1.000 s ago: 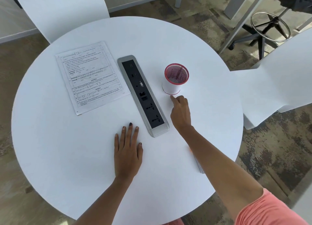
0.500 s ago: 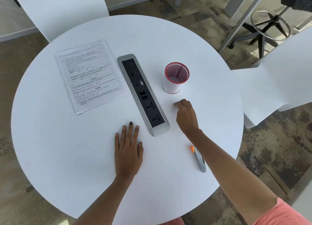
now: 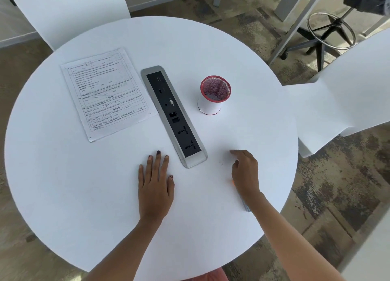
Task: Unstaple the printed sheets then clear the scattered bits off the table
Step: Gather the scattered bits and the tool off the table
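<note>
The right hand (image 3: 245,171) rests on the table (image 3: 63,186) with its pointer finger stretched out. Its other fingers are loosely tucked, and I can see nothing held in it. The left hand (image 3: 156,183) lies flat and open with straight fingers.

Just left of the right thumb is a tiny dark speck (image 3: 221,164). It may be a staple bit, but it is too small to be sure. It lies between the right hand and the near end of the socket panel (image 3: 174,116), so the right hand is the closer one to pick it up.

Under the right wrist hides a gray tool (image 3: 247,208) with an orange tip, likely the staple remover. Its long side runs from the hand toward the table edge.

The red mesh cup (image 3: 213,95) stands farther away, straight beyond the right hand. That looks like the place for the bits.

The printed sheets (image 3: 107,93) lie flat across the socket panel, on the left hand's side.
</note>
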{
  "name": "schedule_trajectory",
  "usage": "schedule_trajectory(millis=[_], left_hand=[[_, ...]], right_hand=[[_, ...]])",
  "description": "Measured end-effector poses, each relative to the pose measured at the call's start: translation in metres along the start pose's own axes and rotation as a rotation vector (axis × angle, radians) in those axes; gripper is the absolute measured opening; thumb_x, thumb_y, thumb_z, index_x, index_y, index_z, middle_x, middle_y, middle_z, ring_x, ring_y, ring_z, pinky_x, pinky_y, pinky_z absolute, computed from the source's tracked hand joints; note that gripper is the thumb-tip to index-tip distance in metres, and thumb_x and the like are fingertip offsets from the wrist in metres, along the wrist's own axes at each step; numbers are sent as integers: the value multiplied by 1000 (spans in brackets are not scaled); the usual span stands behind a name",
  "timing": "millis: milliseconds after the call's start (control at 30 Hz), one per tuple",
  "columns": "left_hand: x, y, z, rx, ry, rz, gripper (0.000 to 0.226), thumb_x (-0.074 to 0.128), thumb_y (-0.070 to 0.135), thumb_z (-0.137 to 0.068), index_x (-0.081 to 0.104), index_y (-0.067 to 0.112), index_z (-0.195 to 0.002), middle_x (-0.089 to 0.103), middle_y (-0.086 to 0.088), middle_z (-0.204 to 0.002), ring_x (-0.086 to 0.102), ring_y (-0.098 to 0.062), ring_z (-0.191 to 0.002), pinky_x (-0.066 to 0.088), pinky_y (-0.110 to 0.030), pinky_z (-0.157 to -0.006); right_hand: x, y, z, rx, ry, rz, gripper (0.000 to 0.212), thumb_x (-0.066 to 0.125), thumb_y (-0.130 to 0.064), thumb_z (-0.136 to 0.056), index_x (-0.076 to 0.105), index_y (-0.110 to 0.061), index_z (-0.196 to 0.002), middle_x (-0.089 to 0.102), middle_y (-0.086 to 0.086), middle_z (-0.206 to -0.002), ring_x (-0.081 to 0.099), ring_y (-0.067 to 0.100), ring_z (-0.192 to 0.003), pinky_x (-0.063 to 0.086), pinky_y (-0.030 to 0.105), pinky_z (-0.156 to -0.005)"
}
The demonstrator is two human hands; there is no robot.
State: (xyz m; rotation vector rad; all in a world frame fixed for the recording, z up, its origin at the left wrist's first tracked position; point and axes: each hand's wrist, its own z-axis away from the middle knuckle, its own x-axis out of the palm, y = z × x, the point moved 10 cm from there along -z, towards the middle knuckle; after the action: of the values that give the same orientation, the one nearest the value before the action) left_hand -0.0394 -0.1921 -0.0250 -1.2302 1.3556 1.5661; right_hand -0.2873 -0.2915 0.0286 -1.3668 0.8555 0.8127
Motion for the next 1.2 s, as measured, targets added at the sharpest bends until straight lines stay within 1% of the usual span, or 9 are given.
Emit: schedule_trajectory(millis=[333, 400, 467, 533, 667, 833, 933, 1033, 1200], left_hand=[[-2, 0, 1, 5, 15, -2, 54, 31, 26, -99, 31, 16, -152, 23, -5, -163, 23, -28, -150, 20, -51, -121], [-2, 0, 1, 6, 15, -2, 55, 30, 26, -99, 31, 16, -152, 23, -5, -163, 23, -28, -150, 19, -51, -122], [-2, 0, 0, 6, 15, -2, 55, 29, 26, -99, 31, 15, -152, 23, -5, -163, 23, -28, -150, 18, -50, -122], [-1, 0, 0, 6, 15, -5, 55, 29, 26, -99, 31, 15, -152, 23, -6, -163, 23, -28, -150, 19, -50, -122], [-1, 0, 0, 3, 15, -4, 55, 29, 27, -99, 31, 16, -152, 23, -5, -163, 23, -28, -150, 18, -50, -122], [-2, 0, 0, 4, 18, -3, 55, 30, 27, -98, 31, 16, -152, 22, -5, -163, 23, -28, -150, 18, -49, -122], [-2, 0, 0, 3, 20, 1, 55, 30, 26, -98, 31, 16, -152, 23, -5, -163, 23, -28, -150, 19, -50, -122], [-2, 0, 0, 5, 23, 0, 55, 30, 26, -98, 32, 15, -152, 23, -5, -163, 24, -28, -150, 19, -50, -122], [-3, 0, 1, 3, 23, -5, 55, 30, 26, -98, 31, 16, -152, 24, -5, -163, 24, -28, -150, 18, -49, -122]], right_hand=[[22, -38, 27, 38, -171, 229, 49, 43, 29, -68, 62, 4, -105, 61, 18, -95, 56, 33, -87, 31, 31, -60], [27, -43, 29, -11, -204, 272, 43, 50, 32, -56, 64, 4, -86, 64, 19, -82, 58, 33, -71, 29, 29, -53], [28, -55, 30, -77, -210, 322, 43, 51, 30, -33, 49, -7, -55, 55, 12, -54, 43, 24, -46, 13, 22, -39], [23, -67, 25, -174, -187, 387, 54, 45, 24, -24, 19, -16, -50, 22, 1, -45, 25, 17, -44, -4, 17, -43], [30, -58, 20, -142, -378, 464, 50, 49, 21, -69, 16, -15, -59, 18, -1, -62, 25, 12, -53, 18, 22, -45], [27, -57, 13, -94, -426, 528, 37, 40, 13, -66, 23, -20, -62, 23, -3, -63, 18, 13, -53, 18, 28, -42], [28, -54, 13, -76, -405, 366, 29, 30, 13, -76, 37, -15, -75, 35, 7, -75, 32, 21, -73, 29, 27, -59], [26, -51, 12, -67, -386, 493, 28, 28, 13, -61, 24, -14, -65, 24, 0, -65, 30, 22, -72, 12, 27, -45], [33, -32, 4, 56, -355, 348, 22, 40, 9, -69, 45, -9, -80, 43, 8, -75, 32, 25, -66, 9, 28, -43]])
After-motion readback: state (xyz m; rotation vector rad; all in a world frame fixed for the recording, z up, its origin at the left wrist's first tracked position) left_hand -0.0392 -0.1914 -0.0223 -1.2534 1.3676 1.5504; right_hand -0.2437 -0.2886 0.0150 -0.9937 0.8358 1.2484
